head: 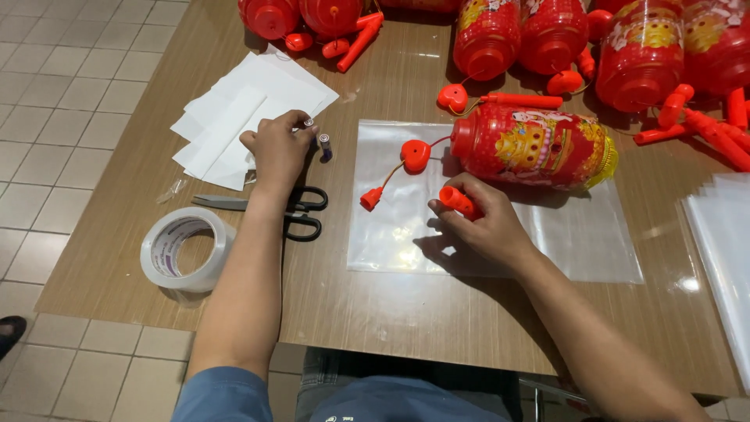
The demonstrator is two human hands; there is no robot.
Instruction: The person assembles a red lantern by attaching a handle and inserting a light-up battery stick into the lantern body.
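Observation:
My right hand (483,224) grips a short orange-red plastic handle (458,201) over a clear plastic sheet (594,242). A red and gold plastic lantern (531,147) lies on its side on that sheet, with a red heart-shaped piece (416,155) and a small red cap (371,198) on a thin cord beside it. My left hand (277,152) rests on the table with its fingertips pinching a small battery (308,123); a second battery (325,146) lies right next to it. Black-handled scissors (297,212) lie under my left wrist.
White paper sheets (234,117) lie at the left. A roll of clear tape (186,248) sits near the table's left front corner. Several more red lanterns (641,55) and loose red handles (522,100) crowd the far edge. A stack of clear sheets (723,234) lies at right.

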